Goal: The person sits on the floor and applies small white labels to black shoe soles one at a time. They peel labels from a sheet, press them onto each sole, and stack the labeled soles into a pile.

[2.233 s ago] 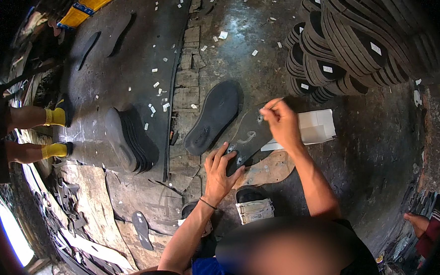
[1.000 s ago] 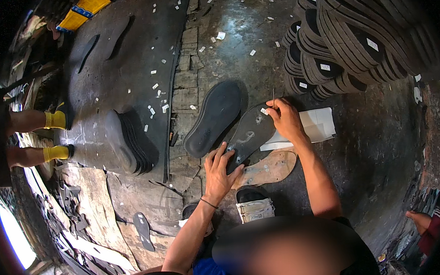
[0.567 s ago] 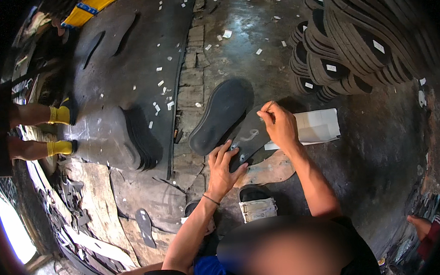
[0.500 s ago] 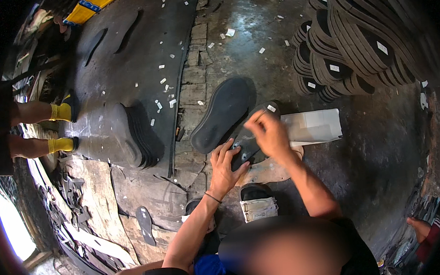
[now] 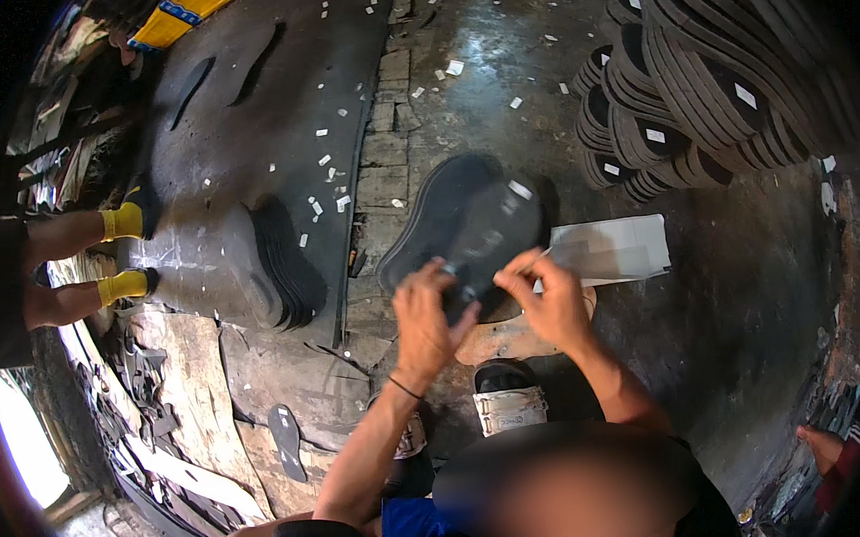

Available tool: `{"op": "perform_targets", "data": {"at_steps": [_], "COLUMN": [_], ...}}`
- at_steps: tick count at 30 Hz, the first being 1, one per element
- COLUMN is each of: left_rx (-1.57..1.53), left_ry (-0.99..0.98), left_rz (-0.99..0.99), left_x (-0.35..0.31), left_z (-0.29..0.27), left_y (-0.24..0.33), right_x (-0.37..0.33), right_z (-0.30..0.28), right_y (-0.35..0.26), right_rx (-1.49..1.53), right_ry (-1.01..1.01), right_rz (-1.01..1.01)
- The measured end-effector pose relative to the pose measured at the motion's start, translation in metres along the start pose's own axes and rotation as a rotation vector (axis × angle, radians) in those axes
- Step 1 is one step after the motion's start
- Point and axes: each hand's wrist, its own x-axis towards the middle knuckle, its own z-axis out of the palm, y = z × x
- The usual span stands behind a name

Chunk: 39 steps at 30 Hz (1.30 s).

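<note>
A dark shoe sole (image 5: 488, 234), blurred by motion, is tilted over other black soles (image 5: 425, 210) on the floor in front of me. A small white label (image 5: 520, 190) sits at its far end. My left hand (image 5: 427, 315) grips the sole's near end, thumb on one side and fingers on the other. Just right of that end is my right hand (image 5: 554, 303), its thumb and forefinger pinched together; what they hold, if anything, is too small to make out.
Right of the sole lies a white sheet (image 5: 612, 249). Tall stacks of labelled soles (image 5: 670, 110) stand at the far right, and a smaller stack (image 5: 267, 267) at the left. A brown board (image 5: 500, 341) lies near my feet. Another person's legs (image 5: 78, 231) show at the far left.
The labelled sole has shifted left, over the other soles. My right hand has come down from its far end toward the near end; my left hand has moved slightly left with it.
</note>
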Motion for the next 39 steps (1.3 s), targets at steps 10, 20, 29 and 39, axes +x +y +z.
{"op": "perform_targets", "data": {"at_steps": [10, 20, 29, 39], "left_rx": [-0.026, -0.115, -0.122, -0.123], "left_ry": [-0.109, -0.124, -0.079, -0.073], "left_rz": [-0.030, -0.093, -0.075, -0.086], "left_x": [-0.022, -0.032, -0.035, -0.039], "left_z": [0.009, 0.047, 0.053, 0.054], "left_y": [0.011, -0.008, -0.011, -0.012], "right_x": [0.062, 0.068, 0.054, -0.005], "right_z": [-0.048, -0.042, 0.004, 0.033], "right_y": [0.062, 0.079, 0.039, 0.041], "right_rx": [-0.538, -0.670, -0.232, -0.301], "right_ry": [0.141, 0.163, 0.110, -0.146], "right_rz": [-0.052, -0.128, -0.011, -0.046]}}
